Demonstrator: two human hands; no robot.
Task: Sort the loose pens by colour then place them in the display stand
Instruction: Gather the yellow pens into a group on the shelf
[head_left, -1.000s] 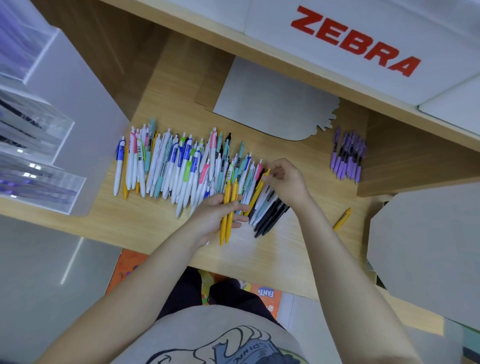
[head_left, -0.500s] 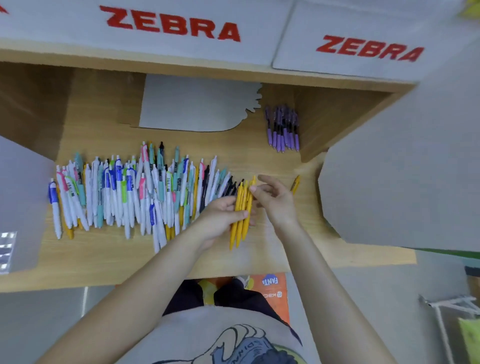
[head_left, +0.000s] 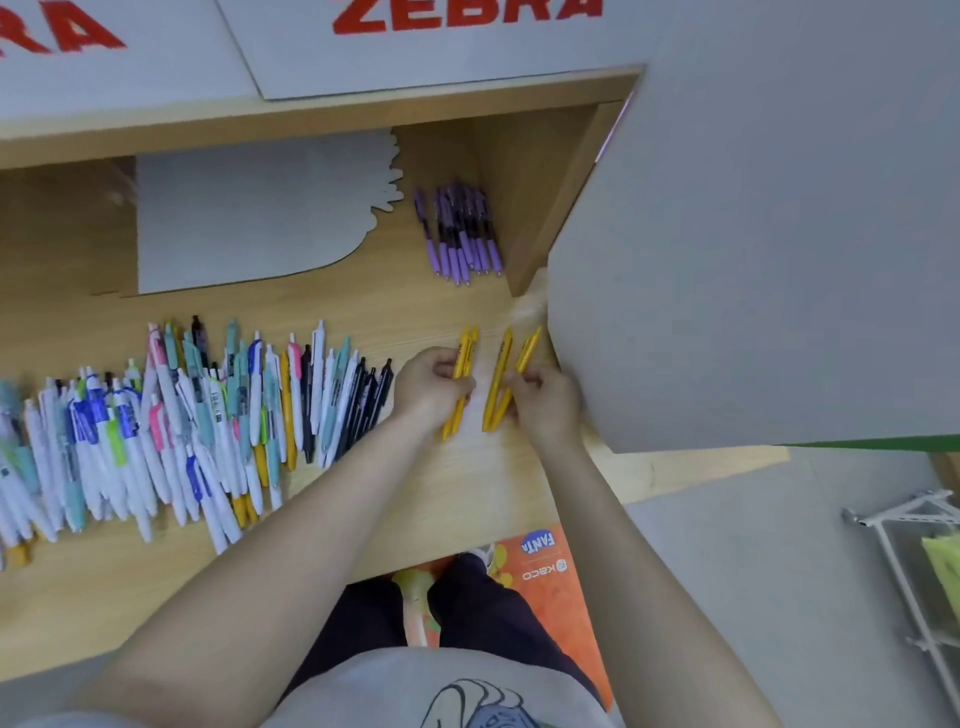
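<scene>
Sorting is only partly done. Left hand (head_left: 428, 387) closes its grip on two yellow pens (head_left: 460, 382); right hand (head_left: 543, 402) grips two more. Purple pens (head_left: 462, 234) lie grouped apart; a mixed pile (head_left: 208, 415) covers the tabletop (head_left: 457, 499), unsorted. No display stand is visible.

Shelf (head_left: 467, 499): pale wood-grain surface, smooth, low sheen. Yellow pens (head_left: 462, 384), purple pens (head_left: 462, 234) and mixed pens (head_left: 208, 415): smooth plastic barrels, slight gloss. Grey board (head_left: 249, 223): matt card. Wire rack (head_left: 904, 561): white-coated metal. Fanta bag (head_left: 550, 587): glossy orange.
</scene>
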